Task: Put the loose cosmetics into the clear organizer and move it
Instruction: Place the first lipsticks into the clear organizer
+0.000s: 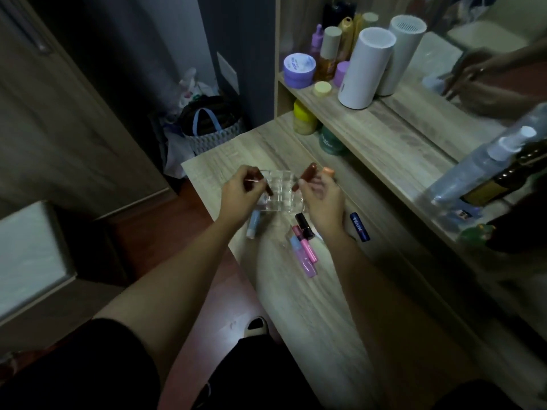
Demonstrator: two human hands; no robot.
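Note:
The clear organizer (282, 187) with its grid of cells stands on the wooden vanity top (310, 306). My left hand (241, 196) holds a brown lip tube (59, 184) at the organizer's left edge. My right hand (321, 199) grips a reddish-brown tube (306, 173) and an orange-capped one (328, 172) at its right edge. Loose on the wood nearer to me lie a pale blue tube (253, 224), a black-capped tube (305, 224), pink and lilac tubes (306, 255) and a dark blue Nivea stick (360, 226).
A raised shelf (384, 125) along the mirror carries a lilac jar (299, 70), a white cylinder (365, 68), bottles and a spray bottle (485, 164). A yellow-lidded jar (303, 118) and a green jar (330, 140) stand under it. A basket (211, 130) sits on the floor to the left.

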